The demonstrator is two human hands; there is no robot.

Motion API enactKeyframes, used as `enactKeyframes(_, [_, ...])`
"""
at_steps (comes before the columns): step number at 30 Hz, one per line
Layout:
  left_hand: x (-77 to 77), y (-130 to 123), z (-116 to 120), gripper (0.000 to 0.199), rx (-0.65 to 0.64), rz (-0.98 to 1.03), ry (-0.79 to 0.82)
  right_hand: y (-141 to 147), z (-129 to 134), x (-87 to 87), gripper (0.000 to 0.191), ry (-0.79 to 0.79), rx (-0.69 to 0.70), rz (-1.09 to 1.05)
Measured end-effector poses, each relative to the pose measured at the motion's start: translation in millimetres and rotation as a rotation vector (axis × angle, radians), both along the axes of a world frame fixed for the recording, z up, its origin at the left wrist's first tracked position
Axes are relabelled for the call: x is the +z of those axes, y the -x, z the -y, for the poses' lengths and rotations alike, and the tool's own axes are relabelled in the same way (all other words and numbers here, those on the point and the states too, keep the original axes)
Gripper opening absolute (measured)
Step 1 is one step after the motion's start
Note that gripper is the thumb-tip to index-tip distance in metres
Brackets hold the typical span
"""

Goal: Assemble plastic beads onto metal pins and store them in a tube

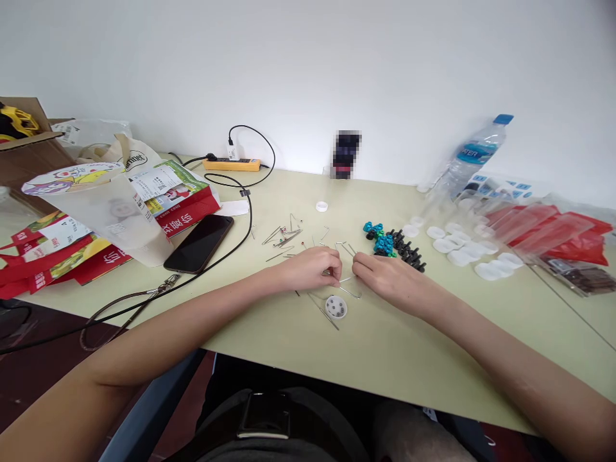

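Two bare hands work close together among thin bent metal rods on a pale table.
In the head view, the left hand (317,268) has its fingers curled narrow, and the right hand (382,276) bends its fingers down just right of it; whether either pinches a rod, I cannot tell. A bent rod (350,293) lies on the table (289,346) between and just near of the fingertips. Nearer is a shallow white cap (336,307) holding small dark pieces. More rods (287,236) lie scattered to the far left of the hands; blue pieces (384,245) and black pieces (409,253) sit just beyond the right hand. Farther right are white discs (459,256); well left, a dark phone (199,244).
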State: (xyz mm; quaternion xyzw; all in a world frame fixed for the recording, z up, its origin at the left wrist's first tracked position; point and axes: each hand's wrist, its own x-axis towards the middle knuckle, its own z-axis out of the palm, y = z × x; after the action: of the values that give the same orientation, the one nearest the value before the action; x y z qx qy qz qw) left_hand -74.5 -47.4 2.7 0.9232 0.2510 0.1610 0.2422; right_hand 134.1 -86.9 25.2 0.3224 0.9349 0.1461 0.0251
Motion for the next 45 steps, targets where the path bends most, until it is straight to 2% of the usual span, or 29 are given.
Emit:
enactKeyframes(4, [1.5,0.1,1.0,0.008,0.024,-0.001,0.002,-1.4,0.3,6.4,0.025,0.204,0.034,-0.151])
enactKeyframes(11, [4.2,-1.7,9.1,0.023,0.045,-0.048,-0.033,-5.5,-2.3,9.2,0.027,0.464,-0.102,-0.311])
enactKeyframes(18, [2.6,-9.0,9.0,0.020,0.017,-0.067,-0.142,0.0,1.7,13.5,0.036,0.676,-0.091,-0.419])
enactKeyframes(21, [1.7,-9.6,8.9,0.017,0.008,-0.054,-0.154,-2.0,2.6,18.0,0.032,0.629,-0.146,-0.428])
enactKeyframes(24, [0.7,-9.9,9.4,0.015,-0.008,-0.028,-0.144,-8.2,1.4,19.8,0.019,0.554,-0.221,-0.348])
enactKeyframes(27, [0.4,-11.7,9.3,0.015,-0.045,-0.029,-0.142,-11.7,0.3,18.8,0.011,0.584,-0.215,-0.272])
enactKeyframes(31, [0.6,-14.3,7.5,0.014,-0.083,-0.034,-0.130,-7.9,-0.2,16.0,0.018,0.602,-0.154,-0.286])
enactKeyframes(36, [0.5,-14.1,5.4,0.012,-0.088,-0.017,-0.115,-4.1,-1.0,15.5,0.023,0.622,-0.144,-0.318])
enactKeyframes(45, [1.0,-14.1,8.4,0.009,-0.077,-0.026,-0.092,-2.7,2.4,17.7,0.018,0.674,-0.108,-0.316])
